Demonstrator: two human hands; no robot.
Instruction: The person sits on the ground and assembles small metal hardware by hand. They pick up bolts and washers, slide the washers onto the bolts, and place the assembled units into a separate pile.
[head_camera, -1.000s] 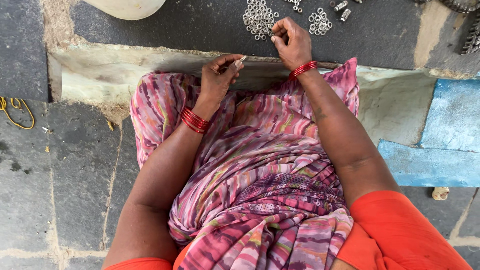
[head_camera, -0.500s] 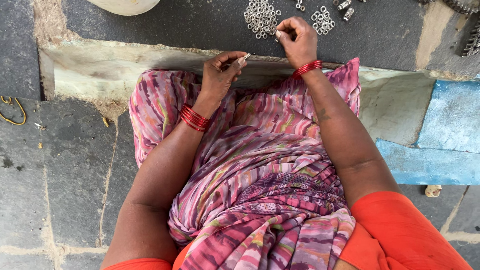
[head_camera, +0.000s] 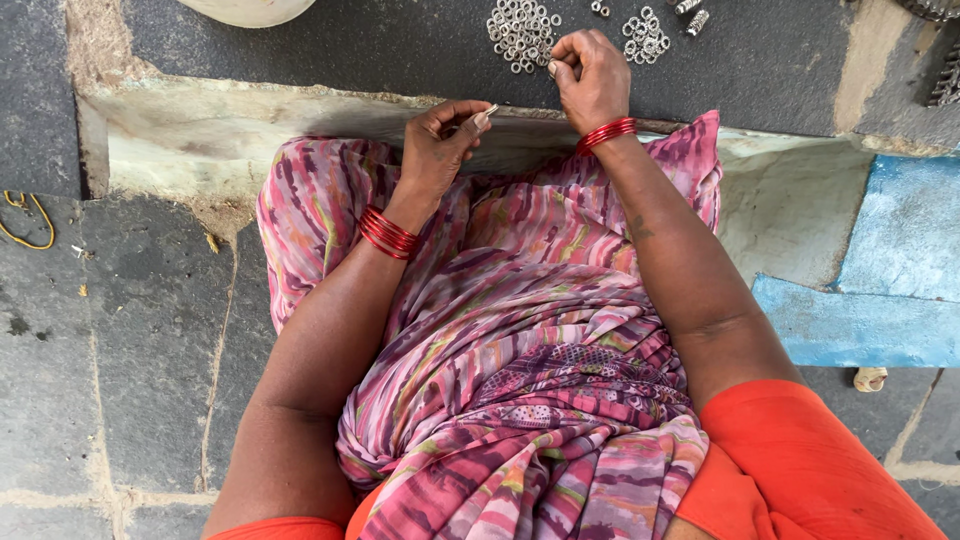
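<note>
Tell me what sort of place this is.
Probably an informal floor-level workspace, perhaps a home or courtyard: rough stone slab floor, small heaps of metal washers on the ground, and the seated person's right hand picking among them.

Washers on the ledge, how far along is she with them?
Done: cannot tell, no finished pieces show. In hand: the left hand pinches a small metal piece; the right hand picks at the washers. Left: that pile, a smaller pile and some loose metal parts lie on the ledge.

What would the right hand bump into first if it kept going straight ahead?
Probably the pile of small metal rings. The right hand points up the stone slab toward it, fingers curled right beside the rings.
</note>
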